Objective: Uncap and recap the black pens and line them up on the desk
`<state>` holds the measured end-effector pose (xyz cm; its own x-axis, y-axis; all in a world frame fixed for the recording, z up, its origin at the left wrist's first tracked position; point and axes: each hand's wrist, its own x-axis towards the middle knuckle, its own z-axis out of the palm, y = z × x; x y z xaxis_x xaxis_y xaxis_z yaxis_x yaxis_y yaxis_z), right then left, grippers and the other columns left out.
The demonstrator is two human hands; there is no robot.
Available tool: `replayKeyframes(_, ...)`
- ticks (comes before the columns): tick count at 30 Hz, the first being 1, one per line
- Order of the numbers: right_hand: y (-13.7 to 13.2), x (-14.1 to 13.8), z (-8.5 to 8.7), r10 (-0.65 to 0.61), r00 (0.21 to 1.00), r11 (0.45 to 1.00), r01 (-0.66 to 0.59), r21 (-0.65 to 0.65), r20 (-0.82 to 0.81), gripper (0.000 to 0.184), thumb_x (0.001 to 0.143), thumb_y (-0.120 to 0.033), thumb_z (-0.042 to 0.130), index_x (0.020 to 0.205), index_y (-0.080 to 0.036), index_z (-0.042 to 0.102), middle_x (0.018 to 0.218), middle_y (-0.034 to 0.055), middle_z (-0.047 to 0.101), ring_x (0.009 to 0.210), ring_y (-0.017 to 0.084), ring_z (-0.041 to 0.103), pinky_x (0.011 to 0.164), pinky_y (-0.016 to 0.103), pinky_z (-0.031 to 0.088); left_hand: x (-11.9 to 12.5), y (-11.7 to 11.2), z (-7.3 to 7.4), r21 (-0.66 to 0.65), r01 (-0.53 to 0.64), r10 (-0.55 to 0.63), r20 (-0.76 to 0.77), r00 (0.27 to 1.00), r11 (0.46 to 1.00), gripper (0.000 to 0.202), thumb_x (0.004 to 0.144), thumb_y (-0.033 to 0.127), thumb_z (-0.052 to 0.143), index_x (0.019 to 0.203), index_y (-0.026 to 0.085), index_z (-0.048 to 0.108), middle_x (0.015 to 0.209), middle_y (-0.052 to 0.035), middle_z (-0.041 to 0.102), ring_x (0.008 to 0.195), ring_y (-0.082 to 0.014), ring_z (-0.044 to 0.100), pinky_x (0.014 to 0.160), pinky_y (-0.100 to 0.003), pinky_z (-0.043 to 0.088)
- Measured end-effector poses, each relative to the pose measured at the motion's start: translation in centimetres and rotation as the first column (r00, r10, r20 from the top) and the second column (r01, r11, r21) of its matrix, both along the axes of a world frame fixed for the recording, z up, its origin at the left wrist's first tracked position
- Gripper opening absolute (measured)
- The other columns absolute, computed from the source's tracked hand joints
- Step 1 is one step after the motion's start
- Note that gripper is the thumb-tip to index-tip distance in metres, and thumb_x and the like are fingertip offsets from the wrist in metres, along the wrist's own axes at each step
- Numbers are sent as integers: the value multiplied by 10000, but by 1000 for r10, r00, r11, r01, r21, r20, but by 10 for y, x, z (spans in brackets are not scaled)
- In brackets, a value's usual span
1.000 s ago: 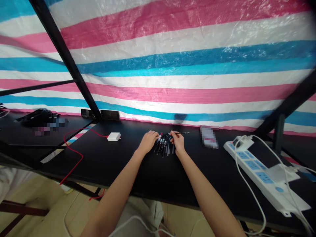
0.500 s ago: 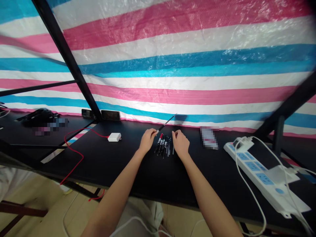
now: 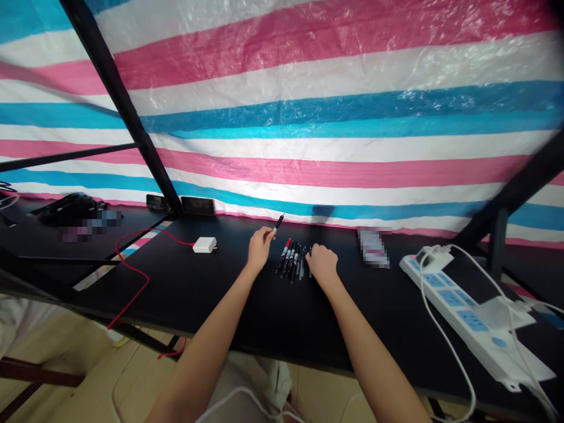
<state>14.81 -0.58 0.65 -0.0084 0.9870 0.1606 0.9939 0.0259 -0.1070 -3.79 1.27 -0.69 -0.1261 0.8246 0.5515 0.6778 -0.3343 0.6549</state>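
A row of several pens lies on the black table, one with a red cap. My left hand is raised just left of the row, pinching a thin black pen that points up and away to the right. My right hand rests on the table at the right end of the row, fingers curled over the pens there; whether it grips one is hidden.
A white charger with a red cable lies to the left. A white power strip with white cords sits at the right. A small packet lies right of the pens. Black frame bars cross a striped tarp behind.
A second ago my right hand held the thin pen over the row. My left hand now holds it, lifted and foreshortened. My right hand has dropped onto the pens.
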Motion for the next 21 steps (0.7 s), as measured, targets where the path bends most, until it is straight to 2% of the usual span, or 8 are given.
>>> replayKeyframes(4, -1, -2, 0, -5, 1000, 1000, 5, 21, 14, 201, 822, -211, 428, 916, -97, 564, 882, 155, 601, 809, 227, 623, 651, 280, 433, -2, -3, 1, 1, -110, 108, -192, 975, 994, 256, 869, 381, 399, 822, 198, 573, 750, -17, 621, 738, -158, 528, 668, -259, 355)
replayKeyframes(8, -1, -3, -3, -5, 1000, 998, 4, 59, 18, 185, 809, -192, 441, 915, -83, 547, 876, 162, 583, 780, 231, 625, 626, 283, 439, -1, -9, 5, 30, -176, 173, -404, 898, 984, 274, 883, 377, 369, 847, 199, 574, 801, -48, 619, 776, -191, 512, 680, -301, 320)
replayKeyframes(11, 1, -3, -6, -12, 999, 998, 10, 64, 29, 187, 803, -191, 450, 922, -76, 536, 884, 168, 576, 775, 227, 626, 621, 275, 442, -2, -11, 4, 27, -204, 189, -509, 840, 979, 268, 884, 363, 367, 833, 196, 569, 816, -70, 612, 810, -208, 495, 700, -323, 305)
replayKeyframes(17, 2, -4, -11, -9, 1000, 998, 8, 67, 14, 187, 827, -190, 420, 910, -74, 541, 857, 174, 588, 788, 231, 628, 640, 282, 447, -12, -9, -5, 29, -318, 263, -632, 729, 948, 243, 871, 327, 384, 791, 182, 561, 812, -106, 587, 845, -247, 468, 725, -365, 302)
replayKeyframes(21, 2, -4, -11, -10, 1000, 999, 11, 33, -19, 236, 872, -150, 327, 931, -82, 546, 874, 178, 597, 810, 229, 629, 657, 285, 448, -16, -9, -7, -8, -397, 297, -649, 700, 918, 192, 852, 274, 408, 842, 151, 555, 866, -134, 558, 890, -282, 455, 744, -394, 302)
